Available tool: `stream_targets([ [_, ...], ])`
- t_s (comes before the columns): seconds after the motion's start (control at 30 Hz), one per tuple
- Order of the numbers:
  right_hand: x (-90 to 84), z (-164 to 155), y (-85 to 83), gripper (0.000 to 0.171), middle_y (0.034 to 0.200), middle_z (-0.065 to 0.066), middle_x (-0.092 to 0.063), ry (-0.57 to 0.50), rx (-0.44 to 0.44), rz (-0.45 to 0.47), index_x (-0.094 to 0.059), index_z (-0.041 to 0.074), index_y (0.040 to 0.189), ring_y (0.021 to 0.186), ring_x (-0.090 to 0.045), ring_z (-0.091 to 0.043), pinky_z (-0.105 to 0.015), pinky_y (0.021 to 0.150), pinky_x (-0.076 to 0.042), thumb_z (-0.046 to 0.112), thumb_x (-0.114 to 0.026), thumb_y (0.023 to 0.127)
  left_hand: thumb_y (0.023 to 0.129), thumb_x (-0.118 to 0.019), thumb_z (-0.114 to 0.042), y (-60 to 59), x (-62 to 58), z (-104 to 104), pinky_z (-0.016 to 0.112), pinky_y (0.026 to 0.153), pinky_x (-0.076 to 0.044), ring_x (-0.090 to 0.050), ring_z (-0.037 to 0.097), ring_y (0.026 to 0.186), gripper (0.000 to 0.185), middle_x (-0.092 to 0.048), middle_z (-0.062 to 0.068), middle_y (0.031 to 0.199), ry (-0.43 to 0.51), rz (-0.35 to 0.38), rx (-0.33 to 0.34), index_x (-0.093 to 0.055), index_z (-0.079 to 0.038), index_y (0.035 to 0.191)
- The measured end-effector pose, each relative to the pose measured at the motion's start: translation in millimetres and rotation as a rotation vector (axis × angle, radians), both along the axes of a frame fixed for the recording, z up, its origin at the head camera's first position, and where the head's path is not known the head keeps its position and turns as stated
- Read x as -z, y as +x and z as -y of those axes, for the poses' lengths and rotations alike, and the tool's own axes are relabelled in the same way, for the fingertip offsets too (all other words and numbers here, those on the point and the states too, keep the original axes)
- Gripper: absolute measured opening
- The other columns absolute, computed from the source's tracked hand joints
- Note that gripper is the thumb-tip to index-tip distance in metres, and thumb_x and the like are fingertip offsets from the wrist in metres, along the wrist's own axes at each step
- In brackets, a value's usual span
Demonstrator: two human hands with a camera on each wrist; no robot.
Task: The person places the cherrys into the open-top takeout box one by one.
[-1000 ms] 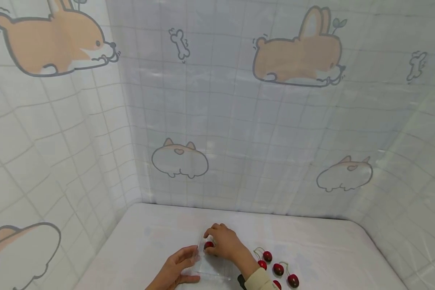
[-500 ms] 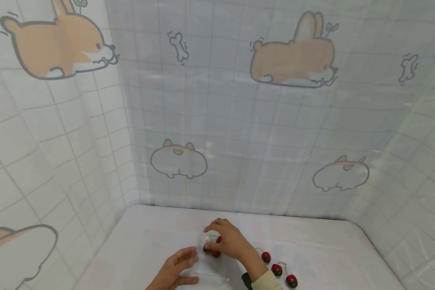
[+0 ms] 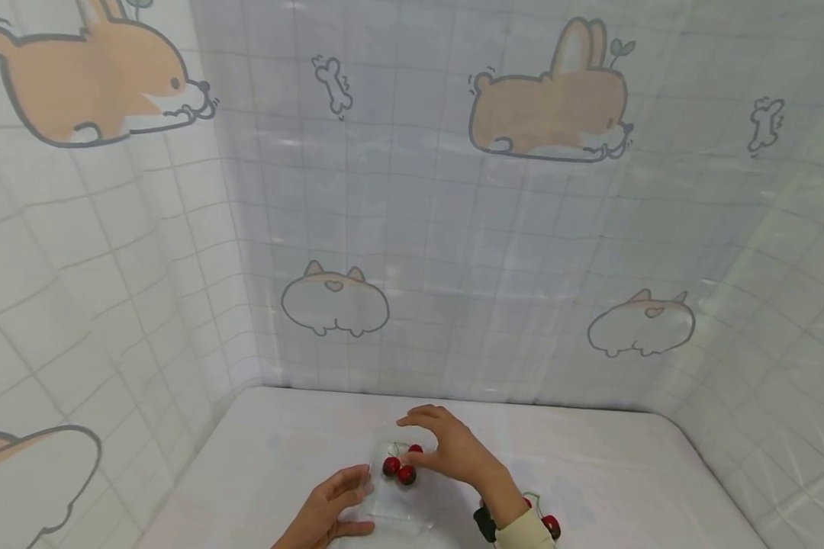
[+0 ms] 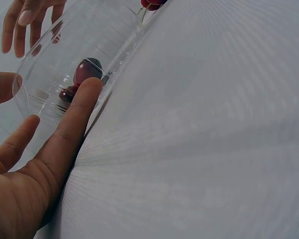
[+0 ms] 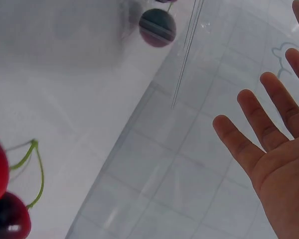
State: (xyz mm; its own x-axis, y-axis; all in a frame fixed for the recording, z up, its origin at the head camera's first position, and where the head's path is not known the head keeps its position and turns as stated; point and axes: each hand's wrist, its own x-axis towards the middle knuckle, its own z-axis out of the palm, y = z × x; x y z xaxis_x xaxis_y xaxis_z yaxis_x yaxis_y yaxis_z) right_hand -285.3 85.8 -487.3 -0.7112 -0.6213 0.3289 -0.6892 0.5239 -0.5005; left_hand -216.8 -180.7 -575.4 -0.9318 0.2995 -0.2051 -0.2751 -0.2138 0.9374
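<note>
A clear plastic container [image 3: 401, 499] stands on the white table near the front. Three red cherries [image 3: 398, 467] lie inside it, and one cherry [image 4: 87, 70] shows through the wall in the left wrist view. My left hand [image 3: 353, 496] holds the container's left side, with the wall between thumb and index finger [image 4: 77, 112]. My right hand [image 3: 415, 438] hovers just over the container, fingers spread and holding nothing; its bare palm [image 5: 276, 164] fills the right wrist view. More cherries [image 3: 545, 524] lie on the table to the right, partly hidden by my right sleeve.
White curtains printed with cartoon dogs [image 3: 549, 99] close in the table [image 3: 611, 465] at the back and both sides. A dark wristband [image 3: 483, 524] sits at my right wrist. Two stemmed cherries [image 5: 2, 199] lie close under the right wrist camera.
The right hand let go of a cherry in the container and lifted off, its fingers now spread. More cherries lie inside, fewer show on the table. The left hand has stayed put.
</note>
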Motion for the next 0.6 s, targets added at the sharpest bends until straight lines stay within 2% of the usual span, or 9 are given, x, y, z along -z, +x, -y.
stream_targets([
  [0.27,-1.5,-22.7,0.5,0.055,0.143,0.007,-0.052,-0.001,0.049,0.049,-0.062,0.032,0.137,0.132,-0.047,-0.019,-0.050,0.106,-0.046,0.054,-0.072,0.088,0.099,-0.067,-0.024,-2.4,-0.9,-2.2,0.050,0.091,-0.056,-0.052,0.028,0.124,0.067,-0.039,0.027,0.152,-0.017,0.023,-0.007,-0.036,0.006,0.150],
  [0.6,-2.6,-48.7,0.0,0.053,0.143,0.008,-0.051,-0.057,0.080,0.048,-0.059,0.037,0.137,0.133,-0.046,-0.020,-0.051,0.106,-0.046,0.046,-0.076,0.089,0.100,-0.066,-0.025,-4.4,0.0,-0.8,0.051,0.091,-0.056,-0.050,0.030,0.128,0.069,-0.034,0.029,0.154,-0.008,0.015,-0.003,-0.034,0.008,0.151],
])
